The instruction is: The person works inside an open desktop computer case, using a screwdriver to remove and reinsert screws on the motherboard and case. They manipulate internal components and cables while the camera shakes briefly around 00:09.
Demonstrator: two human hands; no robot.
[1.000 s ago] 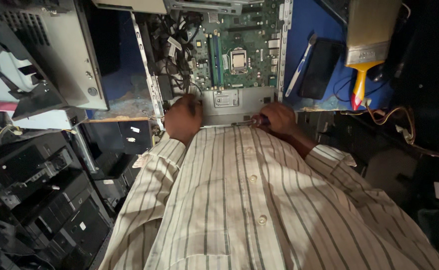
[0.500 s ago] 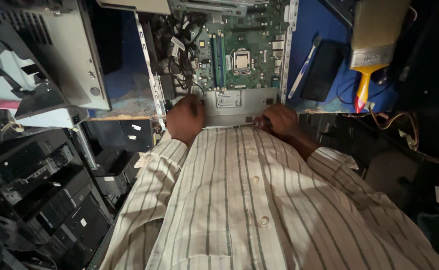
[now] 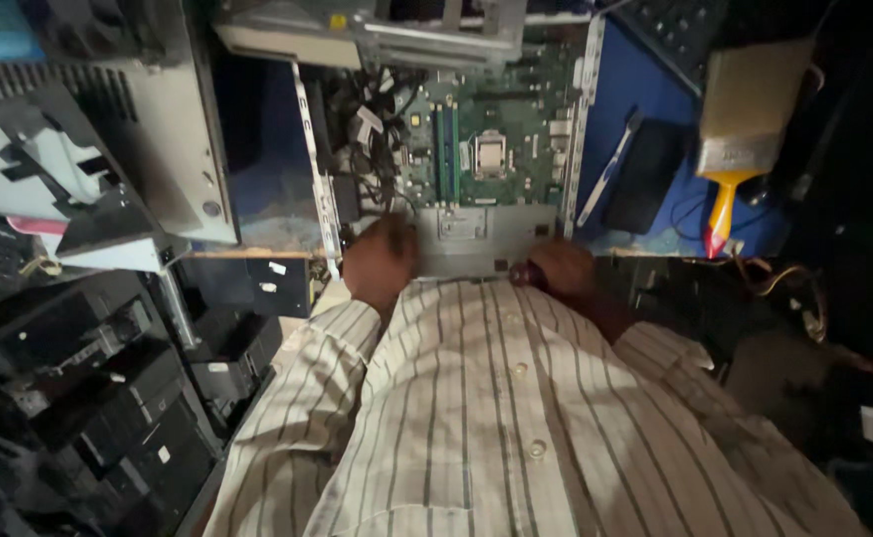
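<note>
Grey sheet-metal open computer case (image 3: 476, 239) lying lengthwise straight ahead; left hand (image 3: 380, 261) curling at its near-left corner; right hand (image 3: 559, 270) closing round something dark, unidentifiable; both equally near.

2 small white rectangular labels (image 3: 275, 277) sit on a black case, left of the open computer case (image 3: 456, 129).

A green motherboard (image 3: 481, 139) is seen inside a grey metal computer case (image 3: 476, 239). The bench (image 3: 645, 89) is covered in blue. A shirt (image 3: 516, 428) of cream cloth is patterned with dark vertical stripes. A brush (image 3: 740, 129) is marked by pale bristles and a yellow, red-tipped handle.
</note>
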